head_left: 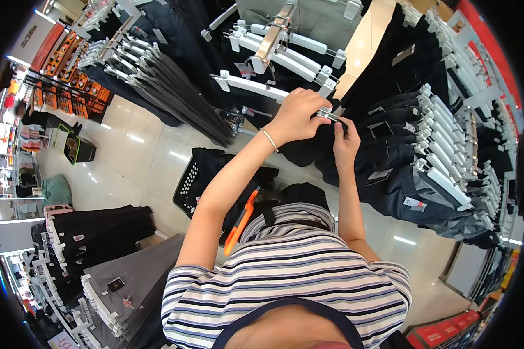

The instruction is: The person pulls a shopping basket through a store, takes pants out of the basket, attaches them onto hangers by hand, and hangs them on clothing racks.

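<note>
My left hand (297, 116) is closed around the right-end clip (328, 114) of a white clip hanger (253, 86). The hanger's other end slants up to the left, just under the end of a metal display rail (269, 46). Beside the clip, my right hand (346, 142) pinches the edge of a black garment (308, 150), its thumb and fingers pressed together. Most of this garment hangs below my hands, and its kind cannot be made out. More white clip hangers (288, 58) with dark clothes hang on the rail behind.
Racks of dark trousers (201, 107) stand to the left, with shorts (384, 157) on hangers to the right. A black basket (186, 186) with dark clothes sits on the tiled floor (128, 145) near me. An orange-handled tool (241, 221) lies against my waist. Grey trousers (134, 273) hang lower left.
</note>
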`<state>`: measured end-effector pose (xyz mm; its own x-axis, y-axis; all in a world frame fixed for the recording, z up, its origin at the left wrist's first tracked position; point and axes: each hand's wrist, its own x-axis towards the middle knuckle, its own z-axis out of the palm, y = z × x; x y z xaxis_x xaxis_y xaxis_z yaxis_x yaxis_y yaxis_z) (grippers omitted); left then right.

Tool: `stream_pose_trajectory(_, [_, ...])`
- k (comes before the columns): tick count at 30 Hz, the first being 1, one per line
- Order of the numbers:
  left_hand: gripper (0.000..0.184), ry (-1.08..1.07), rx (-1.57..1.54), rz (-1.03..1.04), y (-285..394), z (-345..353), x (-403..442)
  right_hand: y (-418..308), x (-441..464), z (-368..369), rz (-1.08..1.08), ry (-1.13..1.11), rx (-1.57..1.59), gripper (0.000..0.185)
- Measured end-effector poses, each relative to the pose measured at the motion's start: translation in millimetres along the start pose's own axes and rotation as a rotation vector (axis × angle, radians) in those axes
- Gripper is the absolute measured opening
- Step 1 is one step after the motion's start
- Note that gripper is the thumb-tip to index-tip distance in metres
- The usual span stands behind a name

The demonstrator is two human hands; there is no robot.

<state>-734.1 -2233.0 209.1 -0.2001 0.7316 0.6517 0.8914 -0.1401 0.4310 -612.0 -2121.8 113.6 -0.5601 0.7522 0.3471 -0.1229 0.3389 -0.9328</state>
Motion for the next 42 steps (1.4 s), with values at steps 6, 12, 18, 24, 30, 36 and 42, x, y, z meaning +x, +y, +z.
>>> stream_pose_trajectory(6, [0.021,0.084,0.009,-0.079,-1.1,8.5,1.6,-12.0,-3.2,7.7,-0.058,0.090,-0.063,0.014])
stream_pose_trajectory(12, [0.020,0.112,0.051,-0.113,3.9,11.8,4.6,-12.7,-2.0,6.0,-0.112,0.135,-0.078,0.010])
stream_pose_trajectory(18, [0.027,0.094,0.095,-0.030,8.5,5.0,-6.5,-2.9,-9.1,1.4,-0.051,0.034,0.033,0.015])
stream_pose_trajectory(24, [0.030,0.572,0.315,-0.209,-22.4,-18.0,-83.7,-0.9,-21.5,1.8,0.075,-0.022,0.148,0.018])
stream_pose_trajectory(30, [0.040,0.802,-0.431,-0.806,-127.2,-54.2,-140.1,1.1,-21.7,7.8,0.123,-0.054,0.265,0.018])
stream_pose_trajectory(36, [0.032,0.740,-0.601,-0.693,-165.6,-70.8,-130.1,-9.8,-12.2,3.7,0.129,-0.125,0.070,0.016])
stream_pose_trajectory(42, [0.012,0.766,-0.562,-0.617,-136.7,-92.1,-138.2,-84.9,-18.3,43.5,-0.643,0.015,-0.383,0.023])
